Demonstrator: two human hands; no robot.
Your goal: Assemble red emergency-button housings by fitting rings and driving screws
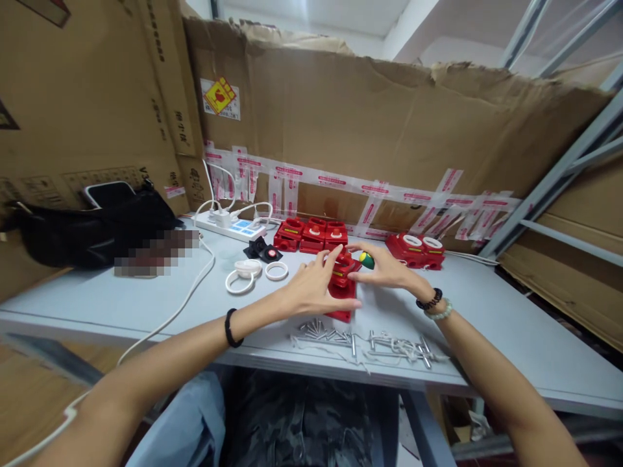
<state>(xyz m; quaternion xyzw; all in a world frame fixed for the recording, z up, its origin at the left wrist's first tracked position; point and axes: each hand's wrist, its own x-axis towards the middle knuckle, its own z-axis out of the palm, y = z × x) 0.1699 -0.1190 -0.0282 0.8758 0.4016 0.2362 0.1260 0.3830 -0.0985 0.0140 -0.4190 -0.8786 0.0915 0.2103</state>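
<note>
My left hand [311, 288] and my right hand [384, 269] both hold a red plastic housing [342, 285] standing on the grey table [146, 298]. The left fingers curl round its left side, thumb along the bottom. The right fingers pinch its upper right, beside a green and yellow knob [366, 260]. Just in front of the housing lies a heap of metal screws [335, 334].
More red housings [311, 235] stand at the back, and a pair with white rings [416, 250] to the right. White rings [248, 272], black parts [263, 250], a power strip [231, 226] with cable and a black bag [92, 227] lie left. Cardboard walls surround the table.
</note>
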